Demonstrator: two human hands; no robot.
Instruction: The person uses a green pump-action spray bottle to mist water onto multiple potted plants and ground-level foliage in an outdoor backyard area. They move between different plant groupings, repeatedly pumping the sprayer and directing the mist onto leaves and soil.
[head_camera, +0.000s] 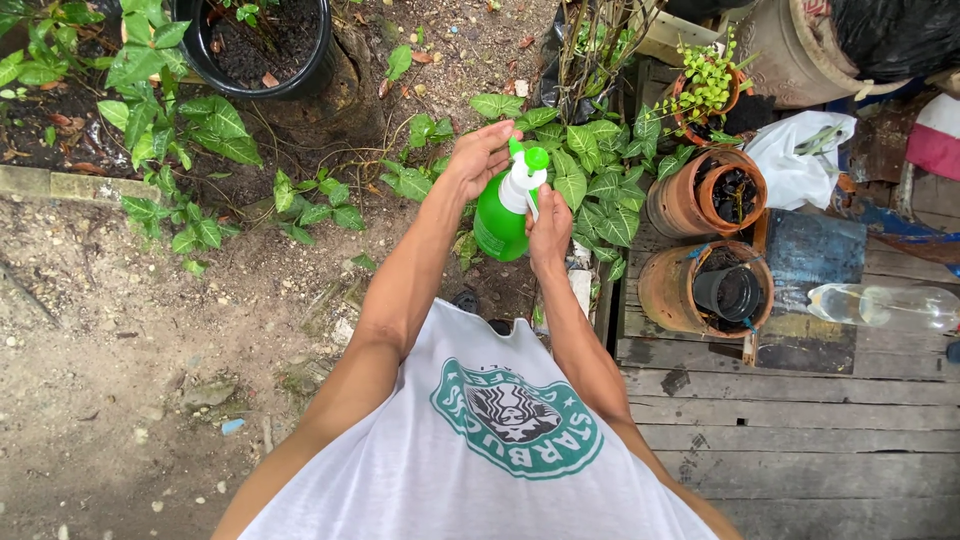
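The person's white shirt (480, 440) is filling the bottom of the view, and both bare arms are reaching forward from it. The right hand (549, 232) is wrapping round the neck of a green spray bottle (500, 218), fingers closed on the white trigger head, grasping it. The left hand (480, 156) is lying against the bottle's far side with its fingers spread over the top near the green nozzle cap (536, 158); I cannot tell whether it is clasping or only steadying. The bottle is being held in the air, tilted, between the two hands.

Just beyond and to the right of the grip, broad green leaves (600, 185) are spreading. Further right, two terracotta pots (680, 205) are standing on grey wooden boards (800, 430), with a clear plastic bottle (880, 305) lying past them. Well beyond the grip to the left, a black pot (255, 80) of soil is sitting on bare earth.
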